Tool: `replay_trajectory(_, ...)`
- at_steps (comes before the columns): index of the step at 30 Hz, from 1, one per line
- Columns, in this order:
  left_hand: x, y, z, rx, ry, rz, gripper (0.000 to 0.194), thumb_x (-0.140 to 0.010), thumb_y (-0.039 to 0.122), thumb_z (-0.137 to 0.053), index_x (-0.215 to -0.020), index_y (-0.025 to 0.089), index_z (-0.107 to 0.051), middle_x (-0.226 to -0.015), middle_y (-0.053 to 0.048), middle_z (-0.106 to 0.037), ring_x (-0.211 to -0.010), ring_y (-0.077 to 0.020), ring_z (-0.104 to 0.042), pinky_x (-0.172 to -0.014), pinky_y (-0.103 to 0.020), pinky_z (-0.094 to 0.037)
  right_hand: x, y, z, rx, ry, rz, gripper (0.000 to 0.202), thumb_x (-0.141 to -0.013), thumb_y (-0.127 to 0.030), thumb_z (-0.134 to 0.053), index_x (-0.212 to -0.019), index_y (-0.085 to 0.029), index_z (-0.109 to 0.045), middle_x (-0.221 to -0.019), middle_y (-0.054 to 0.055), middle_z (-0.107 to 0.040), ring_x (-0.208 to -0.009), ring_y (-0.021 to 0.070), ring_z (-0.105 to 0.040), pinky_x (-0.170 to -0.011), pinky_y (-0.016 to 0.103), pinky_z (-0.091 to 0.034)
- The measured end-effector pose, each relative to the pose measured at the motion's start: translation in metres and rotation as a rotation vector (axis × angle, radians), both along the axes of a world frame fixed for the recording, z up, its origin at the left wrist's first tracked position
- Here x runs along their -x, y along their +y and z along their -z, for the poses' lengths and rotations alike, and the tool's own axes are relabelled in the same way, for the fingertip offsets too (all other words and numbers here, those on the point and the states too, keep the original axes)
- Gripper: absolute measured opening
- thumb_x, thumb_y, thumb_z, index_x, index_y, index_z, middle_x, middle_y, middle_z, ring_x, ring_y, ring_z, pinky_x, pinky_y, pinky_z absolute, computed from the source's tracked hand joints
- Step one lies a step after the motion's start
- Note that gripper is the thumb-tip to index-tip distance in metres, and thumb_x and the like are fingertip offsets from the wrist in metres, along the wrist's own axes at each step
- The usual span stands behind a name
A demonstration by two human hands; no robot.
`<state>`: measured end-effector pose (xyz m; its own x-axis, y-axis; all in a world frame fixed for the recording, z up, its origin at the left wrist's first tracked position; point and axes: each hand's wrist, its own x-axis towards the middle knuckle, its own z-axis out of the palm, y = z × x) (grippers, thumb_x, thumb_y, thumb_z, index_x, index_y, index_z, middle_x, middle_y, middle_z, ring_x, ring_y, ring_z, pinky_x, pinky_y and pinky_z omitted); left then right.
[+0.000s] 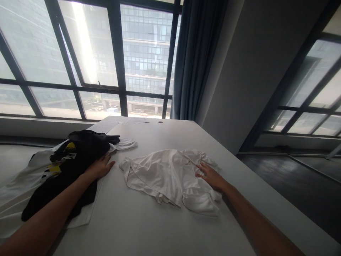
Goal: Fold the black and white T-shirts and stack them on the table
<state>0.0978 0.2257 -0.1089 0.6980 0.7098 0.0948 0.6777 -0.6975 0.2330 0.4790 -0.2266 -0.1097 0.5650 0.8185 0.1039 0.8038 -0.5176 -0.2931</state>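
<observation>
A crumpled white garment (pixel 165 174), perhaps a shirt, lies spread in loose folds on the white table (pixel 149 231). My right hand (pixel 209 176) rests on its right side, fingers apart and pointing inward. To the left, my left hand (pixel 99 168) touches the right edge of a black garment (pixel 80 170) with yellow and white print, its fingers stretched and the thumb apart. Under the black garment lies more white cloth (pixel 82 218), which sticks out below it and to the left. A white sleeve-like piece (pixel 126 144) shows beyond my left hand.
Sheets of paper (pixel 103 124) lie at the table's far left corner. A dark round cable hole (pixel 160 122) is near the far edge. Beyond stand large windows (pixel 145 53), a blue curtain (pixel 194 60) and a grey pillar (pixel 247 71). Dark floor (pixel 287 177) lies to the right.
</observation>
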Motion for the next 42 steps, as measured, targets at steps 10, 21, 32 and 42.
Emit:
replay_trajectory(10,0.022,-0.019,-0.011,-0.121,0.002,0.175,0.064,-0.094,0.05,-0.031,-0.14,0.01,-0.053,-0.155,-0.017,-0.041,-0.144,-0.0318,-0.034,-0.118,-0.049,-0.024,0.036,-0.024,0.002,0.016,-0.036,-0.11,0.073,-0.087,-0.062,-0.053,-0.143,-0.016,-0.052,-0.154,0.016,-0.041,-0.143,0.0313,-0.036,-0.118,0.046,-0.03)
replay_trajectory(21,-0.01,-0.164,-0.041,0.134,0.148,0.72,0.058,-0.096,0.048,-0.044,-0.151,0.031,-0.037,-0.162,-0.009,-0.027,-0.15,-0.0308,-0.02,-0.118,-0.059,-0.016,0.002,-0.038,0.0,-0.026,0.035,-0.011,0.081,-0.079,-0.061,-0.06,-0.143,-0.013,-0.051,-0.155,0.018,-0.038,-0.144,0.0323,-0.034,-0.119,0.047,-0.027)
replay_trajectory(32,0.063,-0.205,-0.089,0.151,0.123,0.641,0.044,-0.08,0.046,-0.07,-0.12,0.028,-0.066,-0.123,-0.009,-0.067,-0.115,-0.0318,-0.06,-0.106,-0.05,-0.039,0.015,-0.041,-0.056,0.045,0.116,-0.046,0.077,-0.07,-0.056,-0.072,-0.135,-0.018,-0.06,-0.128,0.015,-0.065,-0.104,0.0307,-0.066,-0.093,0.04,-0.051)
replay_trajectory(42,0.037,-0.192,-0.088,0.56,-0.06,0.89,0.026,-0.088,0.043,-0.057,-0.08,0.02,-0.066,-0.081,-0.003,-0.065,-0.074,-0.0157,-0.058,-0.071,-0.026,-0.046,0.013,0.007,-0.06,-0.091,0.116,-0.109,0.02,-0.079,-0.033,-0.056,-0.073,-0.02,-0.069,-0.072,0.003,-0.069,-0.067,0.0167,-0.06,-0.067,0.028,-0.046)
